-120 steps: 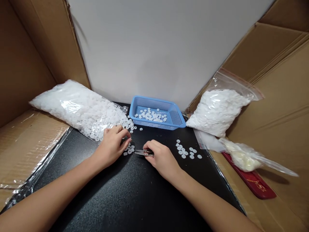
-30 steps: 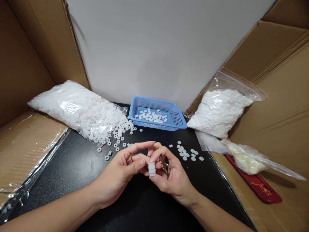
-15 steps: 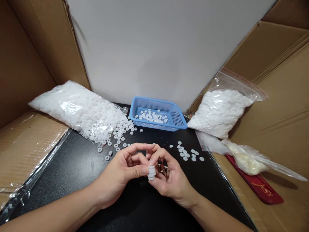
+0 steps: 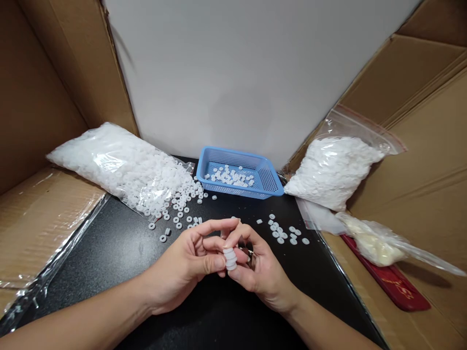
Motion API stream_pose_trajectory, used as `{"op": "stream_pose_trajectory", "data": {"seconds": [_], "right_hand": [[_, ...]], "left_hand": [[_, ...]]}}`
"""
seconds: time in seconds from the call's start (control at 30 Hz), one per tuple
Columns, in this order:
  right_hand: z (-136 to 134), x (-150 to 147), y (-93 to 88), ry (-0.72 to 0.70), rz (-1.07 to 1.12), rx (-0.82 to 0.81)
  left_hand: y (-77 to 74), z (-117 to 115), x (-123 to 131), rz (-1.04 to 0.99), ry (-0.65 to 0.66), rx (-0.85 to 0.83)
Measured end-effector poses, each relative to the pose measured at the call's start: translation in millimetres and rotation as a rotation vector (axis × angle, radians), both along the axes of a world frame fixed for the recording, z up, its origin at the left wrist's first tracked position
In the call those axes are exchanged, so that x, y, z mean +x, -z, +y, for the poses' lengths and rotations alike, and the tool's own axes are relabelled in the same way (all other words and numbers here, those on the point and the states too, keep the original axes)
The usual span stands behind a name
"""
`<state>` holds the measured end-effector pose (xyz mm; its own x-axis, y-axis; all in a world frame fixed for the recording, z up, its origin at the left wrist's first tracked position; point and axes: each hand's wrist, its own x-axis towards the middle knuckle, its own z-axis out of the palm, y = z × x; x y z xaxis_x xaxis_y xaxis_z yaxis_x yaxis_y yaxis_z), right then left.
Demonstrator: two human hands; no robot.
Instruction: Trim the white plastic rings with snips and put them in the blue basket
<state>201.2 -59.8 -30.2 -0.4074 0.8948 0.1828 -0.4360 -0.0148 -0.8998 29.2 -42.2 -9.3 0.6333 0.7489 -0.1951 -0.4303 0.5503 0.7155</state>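
Above the black tabletop (image 4: 204, 321), a short upright stack of white plastic rings (image 4: 229, 259) is pinched between my two hands. My left hand (image 4: 193, 257) is closed, its thumb and fingers gripping the stack from the left. From the other side my right hand (image 4: 260, 270) closes on the same stack, thumb low and a fingertip at the top. A dark, shiny metal piece (image 4: 248, 253) shows partly among the right fingers; most of it is hidden, and I cannot make out its kind.
Beyond my hands stands a blue perforated basket (image 4: 241, 193) with white rings inside. A clear bag of rings (image 4: 120, 165) spills out at left. Loose rings (image 4: 280, 233) lie at right, near a zip bag of white pieces (image 4: 335, 167), a yellowish bag (image 4: 379, 243) and a red case (image 4: 404, 289).
The stack has tilted slightly and moved a little to the right. The dark metal piece, plainly visible before, is now mostly covered by my right fingers.
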Motion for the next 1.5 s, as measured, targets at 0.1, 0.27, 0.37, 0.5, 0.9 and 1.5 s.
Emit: {"op": "stream_pose_trajectory", "data": {"seconds": [0.1,0.27,0.37,0.5,0.9,1.5], "right_hand": [[1,0,1.5,0.009,-0.015,0.010],[1,-1,3.4,0.038,-0.052,0.041],[0,-1,3.8,0.044,-0.074,0.014],[0,-1,1.9,0.057,-0.094,-0.002],[32,16,-13.8,0.342,-0.463,0.134],[85,50,20.0,0.425,-1.123,0.427]], "left_hand": [[0.6,0,1,0.028,-0.023,0.021],[1.5,0,1,0.074,-0.043,0.057],[1.4,0,2,0.082,-0.058,0.069],[0.7,2,2,0.052,-0.054,0.045],[1.1,18,-7,0.335,-0.152,0.299],[2.0,48,-34,1.432,0.106,1.093]]}}
